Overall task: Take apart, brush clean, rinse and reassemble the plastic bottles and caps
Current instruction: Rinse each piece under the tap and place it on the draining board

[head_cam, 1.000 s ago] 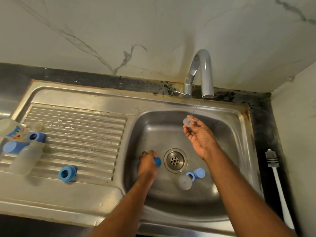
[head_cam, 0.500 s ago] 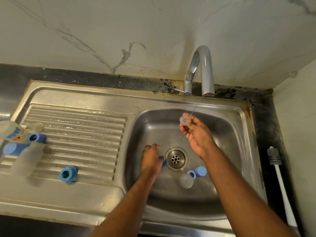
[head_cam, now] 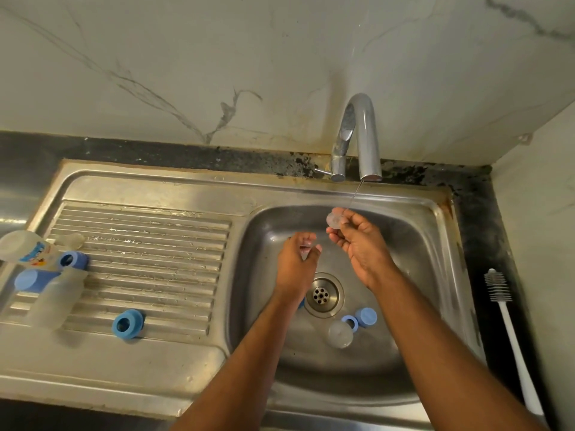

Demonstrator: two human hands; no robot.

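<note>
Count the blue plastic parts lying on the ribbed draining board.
3: one ring near the front; a second ring and a cap among the bottles at left, which may hide more.

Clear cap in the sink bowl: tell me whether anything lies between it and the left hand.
Nothing visible does. The left hand hovers above the drain, holding nothing; the clear cap lies beyond it on the open sink floor, touching only a blue ring. The right forearm passes beside it, not over.
</note>
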